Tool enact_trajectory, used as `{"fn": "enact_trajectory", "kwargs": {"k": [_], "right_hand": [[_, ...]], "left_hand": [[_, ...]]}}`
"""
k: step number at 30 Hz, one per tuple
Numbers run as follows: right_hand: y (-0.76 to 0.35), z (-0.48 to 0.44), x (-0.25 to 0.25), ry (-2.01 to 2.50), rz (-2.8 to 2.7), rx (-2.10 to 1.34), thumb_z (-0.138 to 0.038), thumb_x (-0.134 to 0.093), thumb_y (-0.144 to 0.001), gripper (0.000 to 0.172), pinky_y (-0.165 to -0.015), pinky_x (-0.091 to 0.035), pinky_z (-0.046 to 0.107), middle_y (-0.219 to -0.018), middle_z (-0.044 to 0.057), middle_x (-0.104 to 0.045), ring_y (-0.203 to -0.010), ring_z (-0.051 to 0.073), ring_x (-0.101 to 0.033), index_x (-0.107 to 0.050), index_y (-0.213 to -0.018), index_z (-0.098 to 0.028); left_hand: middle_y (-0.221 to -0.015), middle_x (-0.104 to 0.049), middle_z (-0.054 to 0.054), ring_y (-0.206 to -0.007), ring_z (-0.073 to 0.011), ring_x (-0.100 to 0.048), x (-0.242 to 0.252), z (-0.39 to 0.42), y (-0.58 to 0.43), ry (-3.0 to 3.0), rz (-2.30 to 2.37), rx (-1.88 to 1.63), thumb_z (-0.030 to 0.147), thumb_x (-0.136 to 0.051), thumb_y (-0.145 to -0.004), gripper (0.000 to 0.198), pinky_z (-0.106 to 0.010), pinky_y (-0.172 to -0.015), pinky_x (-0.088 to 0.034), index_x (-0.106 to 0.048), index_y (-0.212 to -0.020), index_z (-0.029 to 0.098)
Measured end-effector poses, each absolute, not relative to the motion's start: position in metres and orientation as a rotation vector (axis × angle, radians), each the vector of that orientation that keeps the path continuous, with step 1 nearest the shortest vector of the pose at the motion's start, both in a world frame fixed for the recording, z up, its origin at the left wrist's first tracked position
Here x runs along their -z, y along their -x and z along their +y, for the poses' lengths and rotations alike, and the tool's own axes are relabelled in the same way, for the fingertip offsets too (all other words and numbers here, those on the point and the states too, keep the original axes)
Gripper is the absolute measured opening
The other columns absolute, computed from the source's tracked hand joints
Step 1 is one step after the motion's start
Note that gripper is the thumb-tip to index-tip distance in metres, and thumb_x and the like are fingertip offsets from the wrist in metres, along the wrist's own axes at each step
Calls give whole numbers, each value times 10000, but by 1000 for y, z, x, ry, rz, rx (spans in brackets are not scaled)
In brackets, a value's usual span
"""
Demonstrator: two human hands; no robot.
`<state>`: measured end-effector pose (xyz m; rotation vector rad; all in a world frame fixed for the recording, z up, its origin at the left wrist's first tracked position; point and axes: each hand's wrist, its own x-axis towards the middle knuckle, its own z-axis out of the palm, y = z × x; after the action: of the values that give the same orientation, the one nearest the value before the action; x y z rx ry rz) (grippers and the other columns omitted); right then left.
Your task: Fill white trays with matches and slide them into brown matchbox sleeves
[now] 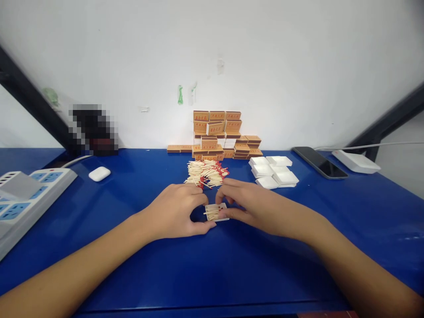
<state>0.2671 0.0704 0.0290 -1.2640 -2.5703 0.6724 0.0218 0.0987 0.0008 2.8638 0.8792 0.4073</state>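
A small white matchbox tray point(226, 218) with several matches point(212, 213) in it lies on the blue table in front of me. My left hand point(180, 210) grips the tray's left end, thumb at the near side and index finger at the far side. From the right, my right hand point(247, 204) reaches over the tray, with thumb and index finger closed around the match-head end. Some match ends stick out past the tray's left edge. Just beyond my hands lies a loose pile of red-tipped matches point(205, 171).
Orange matchbox sleeves point(217, 128) are stacked against the wall. White trays point(273, 171) form piles at right, beside a black phone point(318, 162) and a white box-shaped device point(356, 161). At left are a power strip point(39, 187) and a white earbud case point(99, 173).
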Motion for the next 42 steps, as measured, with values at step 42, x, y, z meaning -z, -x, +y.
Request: {"fn": "enact_trajectory", "kwargs": {"k": [42], "right_hand": [[-267, 72, -27, 1281, -2584, -633, -205, -639, -957, 47, -689, -420, 284, -964, 13, -654, -827, 155, -592, -681, -948, -223]], "left_hand": [[-808, -684, -9, -781, -205, -654, 0, 99, -21, -2870, 863, -402, 558, -687, -913, 363, -337, -671, -443, -730, -908, 198]]}}
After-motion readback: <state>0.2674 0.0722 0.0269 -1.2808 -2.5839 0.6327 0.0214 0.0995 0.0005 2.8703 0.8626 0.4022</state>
